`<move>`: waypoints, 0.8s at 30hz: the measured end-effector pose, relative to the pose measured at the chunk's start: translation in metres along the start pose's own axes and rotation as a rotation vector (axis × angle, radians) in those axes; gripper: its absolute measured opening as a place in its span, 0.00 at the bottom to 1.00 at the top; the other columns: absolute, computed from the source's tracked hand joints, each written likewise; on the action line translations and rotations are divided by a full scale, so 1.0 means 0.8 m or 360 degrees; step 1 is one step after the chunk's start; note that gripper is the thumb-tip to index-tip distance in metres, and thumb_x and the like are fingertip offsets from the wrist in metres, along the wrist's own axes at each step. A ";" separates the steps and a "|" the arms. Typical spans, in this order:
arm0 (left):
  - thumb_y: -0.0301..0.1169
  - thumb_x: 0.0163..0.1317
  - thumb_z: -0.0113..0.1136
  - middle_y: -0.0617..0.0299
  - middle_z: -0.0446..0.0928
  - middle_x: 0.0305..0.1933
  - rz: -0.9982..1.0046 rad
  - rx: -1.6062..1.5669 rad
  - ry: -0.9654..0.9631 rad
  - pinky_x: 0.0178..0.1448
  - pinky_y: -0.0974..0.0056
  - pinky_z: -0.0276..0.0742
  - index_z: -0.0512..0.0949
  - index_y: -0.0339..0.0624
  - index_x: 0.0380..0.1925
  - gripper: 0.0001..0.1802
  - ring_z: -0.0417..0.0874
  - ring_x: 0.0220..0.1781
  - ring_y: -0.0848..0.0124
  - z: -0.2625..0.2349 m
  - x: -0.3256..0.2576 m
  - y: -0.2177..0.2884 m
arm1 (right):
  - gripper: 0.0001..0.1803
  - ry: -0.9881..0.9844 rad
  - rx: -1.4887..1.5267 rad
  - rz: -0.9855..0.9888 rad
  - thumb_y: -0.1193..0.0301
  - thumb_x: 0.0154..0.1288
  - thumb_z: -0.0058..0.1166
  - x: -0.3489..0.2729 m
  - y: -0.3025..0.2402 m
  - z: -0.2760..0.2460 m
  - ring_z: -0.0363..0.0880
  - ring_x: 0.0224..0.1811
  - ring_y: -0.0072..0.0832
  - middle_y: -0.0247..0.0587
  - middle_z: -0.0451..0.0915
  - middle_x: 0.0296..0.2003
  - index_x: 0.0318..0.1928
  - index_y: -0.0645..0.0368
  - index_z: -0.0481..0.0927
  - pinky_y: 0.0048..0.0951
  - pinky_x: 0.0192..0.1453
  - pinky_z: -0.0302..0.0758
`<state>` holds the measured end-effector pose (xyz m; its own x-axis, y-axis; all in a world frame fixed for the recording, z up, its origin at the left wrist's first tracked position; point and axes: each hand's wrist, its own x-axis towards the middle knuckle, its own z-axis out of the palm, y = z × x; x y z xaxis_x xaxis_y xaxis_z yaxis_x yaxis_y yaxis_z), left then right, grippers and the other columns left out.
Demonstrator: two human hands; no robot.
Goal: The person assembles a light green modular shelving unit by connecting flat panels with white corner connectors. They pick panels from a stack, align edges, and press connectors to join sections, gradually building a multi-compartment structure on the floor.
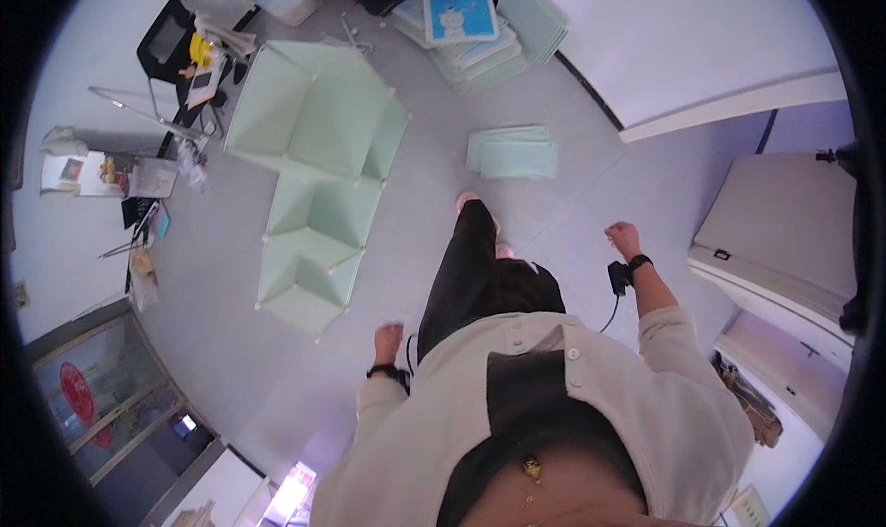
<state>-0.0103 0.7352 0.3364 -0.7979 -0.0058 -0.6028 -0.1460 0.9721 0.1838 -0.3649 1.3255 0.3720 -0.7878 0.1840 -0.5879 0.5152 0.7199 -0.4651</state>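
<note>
panels (pixel 519 154), pale green, are lying stacked on floor (pixel 406 250) beyond feet (pixel 467 197); cube shelf (pixel 337 121) is standing leftward; left hand (pixel 389 339), right hand (pixel 623 237) are hanging empty, loosely curled; a careless step could be sending panels sliding.

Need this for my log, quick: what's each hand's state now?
Bare left hand: nothing visibly held; open or closed cannot be told.
Bare right hand: partly open, loosely curled, nothing visibly held.
</note>
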 end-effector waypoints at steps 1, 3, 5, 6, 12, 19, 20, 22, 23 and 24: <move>0.33 0.55 0.54 0.53 0.80 0.29 0.0032 -0.0215 0.0244 0.38 0.55 0.77 0.82 0.45 0.33 0.10 0.81 0.31 0.59 0.012 -0.005 0.004 | 0.12 0.0051 -0.0185 -0.0182 0.64 0.49 0.57 0.039 -0.031 -0.013 0.80 0.26 0.37 0.44 0.81 0.24 0.29 0.61 0.81 0.35 0.34 0.76; 0.34 0.55 0.56 0.54 0.79 0.25 0.0204 -0.0772 0.0339 0.34 0.55 0.79 0.83 0.42 0.34 0.11 0.80 0.25 0.64 0.012 0.003 0.014 | 0.13 0.0247 -0.0437 -0.0411 0.63 0.48 0.58 0.086 -0.091 -0.027 0.80 0.30 0.41 0.47 0.81 0.26 0.29 0.60 0.82 0.38 0.37 0.76; 0.32 0.56 0.56 0.60 0.73 0.19 -0.0773 -0.1807 -0.0022 0.24 0.60 0.78 0.82 0.36 0.34 0.11 0.74 0.19 0.70 -0.017 0.030 0.047 | 0.13 0.0356 -0.0479 -0.0568 0.63 0.49 0.58 0.131 -0.149 -0.040 0.79 0.32 0.42 0.47 0.81 0.28 0.30 0.59 0.82 0.39 0.39 0.75; 0.31 0.56 0.56 0.62 0.70 0.17 -0.1337 -0.2242 0.0002 0.19 0.63 0.78 0.81 0.34 0.34 0.12 0.71 0.16 0.73 -0.044 0.042 0.073 | 0.12 0.0335 -0.0434 -0.0591 0.63 0.51 0.55 0.154 -0.178 -0.050 0.80 0.35 0.44 0.48 0.81 0.30 0.31 0.58 0.82 0.41 0.41 0.75; 0.34 0.61 0.55 0.64 0.71 0.19 -0.0964 -0.2045 0.0322 0.22 0.66 0.78 0.80 0.34 0.37 0.13 0.68 0.16 0.77 -0.277 0.189 0.142 | 0.11 0.0421 -0.0334 -0.0576 0.64 0.53 0.55 0.279 -0.303 -0.086 0.79 0.35 0.45 0.49 0.81 0.30 0.32 0.57 0.82 0.40 0.40 0.75; 0.38 0.63 0.55 0.64 0.72 0.17 -0.1398 -0.1993 0.0533 0.21 0.69 0.67 0.78 0.35 0.31 0.15 0.71 0.17 0.78 -0.279 0.291 0.229 | 0.08 0.0411 -0.0317 -0.0834 0.69 0.55 0.53 0.585 -0.380 -0.077 0.81 0.34 0.43 0.48 0.81 0.30 0.34 0.57 0.82 0.37 0.40 0.76; 0.38 0.63 0.53 0.63 0.71 0.15 -0.1448 -0.1936 0.0507 0.20 0.69 0.66 0.76 0.35 0.25 0.16 0.71 0.16 0.76 -0.259 0.296 0.255 | 0.09 0.0398 -0.0314 -0.0864 0.72 0.57 0.49 0.639 -0.385 -0.069 0.80 0.36 0.44 0.48 0.81 0.31 0.35 0.58 0.81 0.38 0.41 0.76; 0.34 0.61 0.53 0.61 0.75 0.18 -0.1518 -0.1714 0.0104 0.21 0.66 0.70 0.74 0.36 0.22 0.13 0.74 0.17 0.72 -0.225 0.291 0.322 | 0.10 0.0413 -0.0336 -0.0917 0.72 0.57 0.48 0.748 -0.389 -0.051 0.79 0.37 0.47 0.50 0.81 0.33 0.37 0.57 0.81 0.41 0.43 0.76; 0.33 0.59 0.54 0.58 0.76 0.20 -0.1803 -0.2392 0.0239 0.24 0.63 0.73 0.76 0.35 0.26 0.11 0.76 0.20 0.69 -0.215 0.278 0.368 | 0.11 0.0415 -0.0355 -0.0869 0.71 0.57 0.48 0.782 -0.381 -0.038 0.79 0.38 0.49 0.51 0.81 0.34 0.39 0.57 0.81 0.42 0.44 0.76; 0.31 0.59 0.54 0.57 0.77 0.24 -0.1156 -0.1662 -0.0255 0.27 0.61 0.76 0.77 0.35 0.33 0.09 0.78 0.24 0.67 -0.214 0.272 0.400 | 0.11 0.0399 -0.0366 -0.0872 0.72 0.58 0.48 0.817 -0.371 -0.029 0.79 0.38 0.49 0.52 0.80 0.34 0.40 0.58 0.80 0.43 0.44 0.76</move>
<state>-0.3307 1.0047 0.3972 -0.2738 -0.3563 -0.8934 -0.9617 0.1128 0.2498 -1.0406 1.2477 0.1406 -0.9855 -0.1204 -0.1200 -0.0478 0.8737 -0.4841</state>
